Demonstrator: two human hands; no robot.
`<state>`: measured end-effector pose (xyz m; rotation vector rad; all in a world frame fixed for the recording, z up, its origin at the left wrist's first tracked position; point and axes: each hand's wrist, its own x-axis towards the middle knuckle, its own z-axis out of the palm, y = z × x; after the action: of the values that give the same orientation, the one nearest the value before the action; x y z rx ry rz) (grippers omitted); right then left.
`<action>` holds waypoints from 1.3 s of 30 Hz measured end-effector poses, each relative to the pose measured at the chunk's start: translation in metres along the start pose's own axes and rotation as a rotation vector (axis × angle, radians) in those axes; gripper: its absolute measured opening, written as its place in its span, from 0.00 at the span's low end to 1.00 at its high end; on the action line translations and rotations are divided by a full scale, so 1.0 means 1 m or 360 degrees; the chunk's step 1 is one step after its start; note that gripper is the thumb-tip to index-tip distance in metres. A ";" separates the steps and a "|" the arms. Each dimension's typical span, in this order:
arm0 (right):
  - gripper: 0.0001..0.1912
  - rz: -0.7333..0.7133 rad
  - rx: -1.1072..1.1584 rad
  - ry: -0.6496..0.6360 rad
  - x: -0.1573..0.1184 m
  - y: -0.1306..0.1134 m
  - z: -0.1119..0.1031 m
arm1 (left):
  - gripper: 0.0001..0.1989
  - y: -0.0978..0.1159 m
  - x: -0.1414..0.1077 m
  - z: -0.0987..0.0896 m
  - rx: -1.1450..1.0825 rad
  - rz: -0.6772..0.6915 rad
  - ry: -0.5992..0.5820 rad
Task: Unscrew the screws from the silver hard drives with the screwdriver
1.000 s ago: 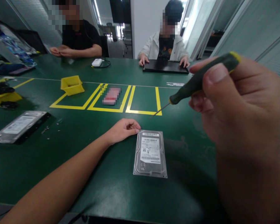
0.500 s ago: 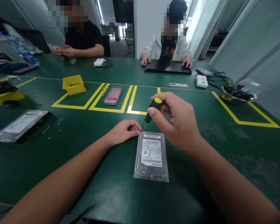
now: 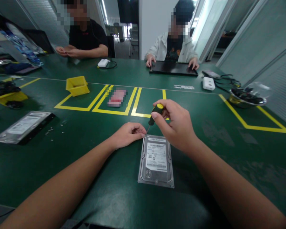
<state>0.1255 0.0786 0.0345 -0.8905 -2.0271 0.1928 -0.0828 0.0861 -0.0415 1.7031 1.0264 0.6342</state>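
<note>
A silver hard drive [image 3: 157,176] with a white label lies flat on the green table in front of me. In my right hand [image 3: 176,122] is a screwdriver [image 3: 154,116] with a dark green and yellow handle, tilted so its thin shaft points down at the drive's far left corner. My left hand [image 3: 127,135] rests on the table, its thumb and curled fingers closed at that same corner, right beside the screwdriver's tip. The tip and whatever lies under it are too small to make out.
Left lies another hard drive [image 3: 23,127], with several small screws [image 3: 49,130] nearby. Beyond are a yellow bin [image 3: 77,86], a blurred pink object [image 3: 117,97] and a metal bowl of dark parts [image 3: 248,97]. Two people sit opposite, one with hands on a black panel [image 3: 173,68].
My right hand and the screwdriver handle have dipped slightly lower. The whole view has shifted a little. My left hand stays at the drive's corner.
</note>
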 end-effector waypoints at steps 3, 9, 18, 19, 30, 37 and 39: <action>0.12 0.0013 0.0026 0.0003 0.000 0.002 0.001 | 0.09 0.000 0.000 0.000 0.0011 -0.0002 0.0013; 0.12 0.0056 0.0058 -0.0013 -0.001 0.004 0.003 | 0.08 0.002 -0.001 0.002 -0.0014 -0.0004 0.0026; 0.13 -0.0045 -0.0026 -0.0092 0.002 0.005 -0.003 | 0.09 0.002 -0.001 0.002 -0.0024 -0.0013 0.0033; 0.13 -0.0071 -0.0037 -0.0114 0.002 0.005 -0.004 | 0.08 0.002 0.000 0.002 -0.0027 -0.0011 0.0032; 0.19 -0.0113 0.0103 -0.0204 0.001 0.000 -0.006 | 0.07 0.001 0.000 0.002 -0.0002 0.0013 0.0031; 0.12 -0.0165 0.0219 -0.0185 0.003 -0.008 -0.011 | 0.08 -0.003 0.000 0.001 0.0156 0.0076 0.0052; 0.11 -0.0184 0.0275 -0.0127 0.004 -0.008 -0.009 | 0.07 -0.005 0.001 0.001 0.0196 0.0114 0.0069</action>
<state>0.1271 0.0732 0.0461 -0.6658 -2.0928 0.3384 -0.0834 0.0868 -0.0464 1.8475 1.0572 0.6679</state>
